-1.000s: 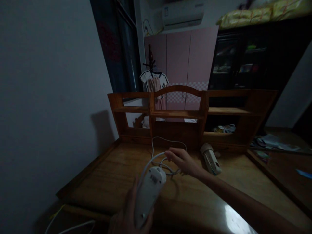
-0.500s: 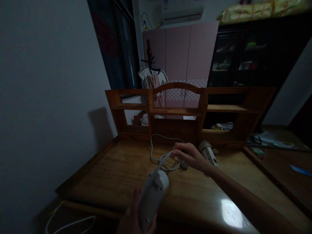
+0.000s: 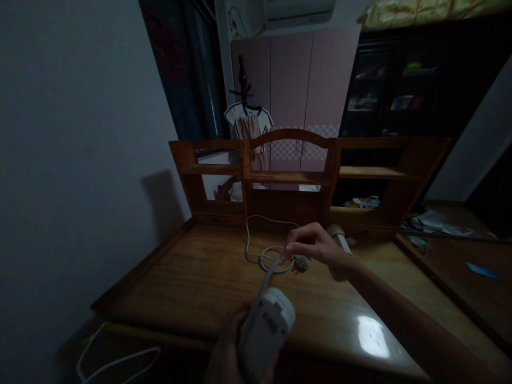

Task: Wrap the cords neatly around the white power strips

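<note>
My left hand is wrapped round a white oblong plastic device with rounded ends, which looks like a power strip seen from its back. A dark label and small screw holes show on that face. From along its left side a white cord rises to my right hand, whose thumb and fingers pinch it above the desk. More of the cord lies looped on the wood beneath, beside a grey-white plug. The lower end of the device is hidden by my left hand and the dark.
The wooden desk carries a shelf unit along its back. Behind my right wrist lies a beige-and-white object, partly hidden. A wall closes the left side. Another white cable hangs at lower left.
The device has moved slightly right and turned, showing its label and end more. My right hand keeps its pinch on the cord, slightly farther right. The view has tilted down a little.
</note>
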